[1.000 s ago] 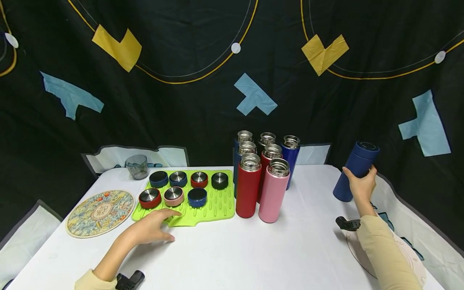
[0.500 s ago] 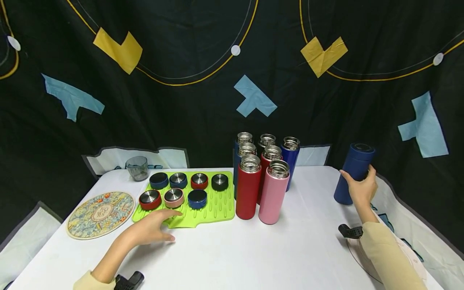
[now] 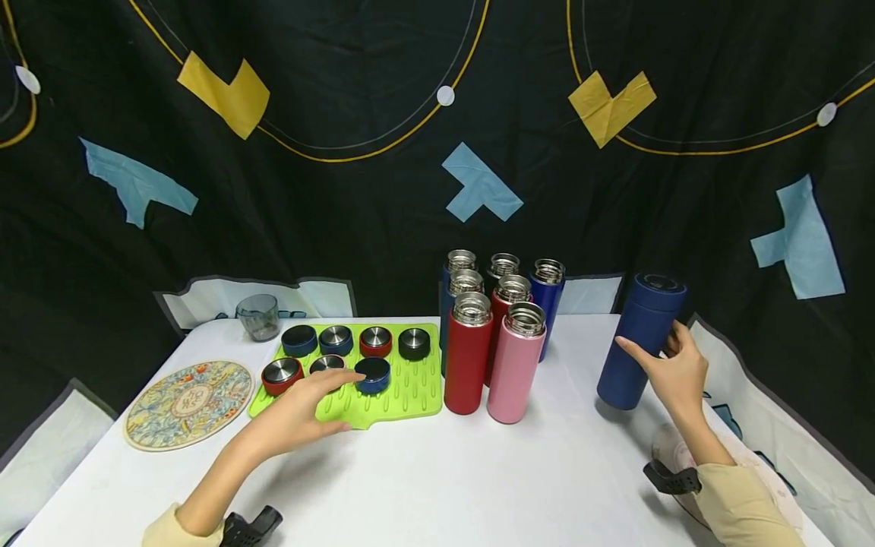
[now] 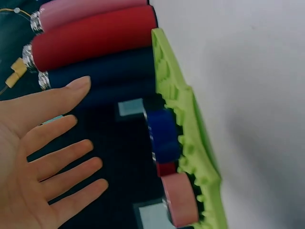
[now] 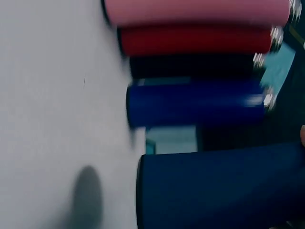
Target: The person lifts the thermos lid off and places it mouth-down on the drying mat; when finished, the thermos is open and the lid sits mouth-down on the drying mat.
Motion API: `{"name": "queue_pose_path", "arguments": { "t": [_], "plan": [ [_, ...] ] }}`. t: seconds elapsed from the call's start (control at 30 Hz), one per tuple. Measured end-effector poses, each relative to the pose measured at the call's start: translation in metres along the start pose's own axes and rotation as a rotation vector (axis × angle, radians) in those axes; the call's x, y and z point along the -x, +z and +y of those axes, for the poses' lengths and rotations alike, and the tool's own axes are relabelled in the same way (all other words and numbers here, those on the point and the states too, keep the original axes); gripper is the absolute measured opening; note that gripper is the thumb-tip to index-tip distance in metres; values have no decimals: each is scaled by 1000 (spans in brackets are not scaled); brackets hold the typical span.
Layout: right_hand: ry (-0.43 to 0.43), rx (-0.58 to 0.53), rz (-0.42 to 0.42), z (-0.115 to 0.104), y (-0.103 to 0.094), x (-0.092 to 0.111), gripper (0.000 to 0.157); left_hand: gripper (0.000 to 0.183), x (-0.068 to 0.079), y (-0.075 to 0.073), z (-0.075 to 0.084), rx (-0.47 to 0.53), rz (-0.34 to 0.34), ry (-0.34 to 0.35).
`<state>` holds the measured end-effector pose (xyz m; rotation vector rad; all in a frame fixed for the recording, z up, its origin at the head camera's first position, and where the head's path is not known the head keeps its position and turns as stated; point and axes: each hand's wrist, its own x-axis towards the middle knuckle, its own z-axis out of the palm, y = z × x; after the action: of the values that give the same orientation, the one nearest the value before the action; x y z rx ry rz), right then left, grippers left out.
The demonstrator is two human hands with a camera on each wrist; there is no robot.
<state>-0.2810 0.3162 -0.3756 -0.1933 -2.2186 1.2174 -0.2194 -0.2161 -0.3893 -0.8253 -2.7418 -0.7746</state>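
My right hand point(image 3: 677, 374) grips a capped navy thermos bottle point(image 3: 639, 342) round its side; the bottle tilts slightly and its base hangs over the table, casting a shadow in the right wrist view. My left hand point(image 3: 301, 414) hovers with spread fingers at the front of the green mat point(image 3: 410, 406), holding nothing. From the head view its fingertips overlap the blue lid point(image 3: 372, 376) and partly cover the pink lid point(image 3: 326, 363). The left wrist view shows its fingers apart from both lids. Red point(image 3: 282, 376), navy point(image 3: 298, 339) and black lids point(image 3: 414, 343) also sit on the mat.
Several uncapped bottles stand grouped mid-table, a red one point(image 3: 468, 357) and a pink one point(image 3: 517, 368) in front, a blue one point(image 3: 548, 304) behind. A glass cup point(image 3: 258, 317) and a round patterned mat point(image 3: 191, 405) lie left. A pale round mat point(image 3: 769, 486) lies beneath the right forearm.
My right hand has brought the navy thermos bottle leftward and nearer, off the table. The left hand has moved right and slightly up toward the blue lid.
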Motion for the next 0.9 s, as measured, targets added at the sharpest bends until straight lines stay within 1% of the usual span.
{"name": "queue_pose_path", "arguments": {
  "t": [0.07,0.2,0.33,0.4,0.57,0.67,0.77,0.9],
  "plan": [
    [-10,4,-28,-8,-2,9,86,66,-2,-1,6,-3,38,2],
    [-47,16,-84,-25,-6,26,84,72,-6,-4,19,-20,122,28],
    [-109,21,-124,-41,-7,44,81,75,-12,-7,33,11,180,54],
    [-156,18,-134,-49,-6,52,79,76,-17,-8,41,25,197,68],
    [-304,-15,-173,-69,-1,70,76,76,-27,-12,59,9,233,122],
    [-387,-45,-220,-80,5,80,76,78,-32,-15,68,13,249,145],
    [-452,-77,-272,-91,12,87,77,78,-36,-16,74,21,261,159],
    [-516,-130,-364,-104,25,93,78,81,-40,-19,82,41,258,167]
  ]
}}
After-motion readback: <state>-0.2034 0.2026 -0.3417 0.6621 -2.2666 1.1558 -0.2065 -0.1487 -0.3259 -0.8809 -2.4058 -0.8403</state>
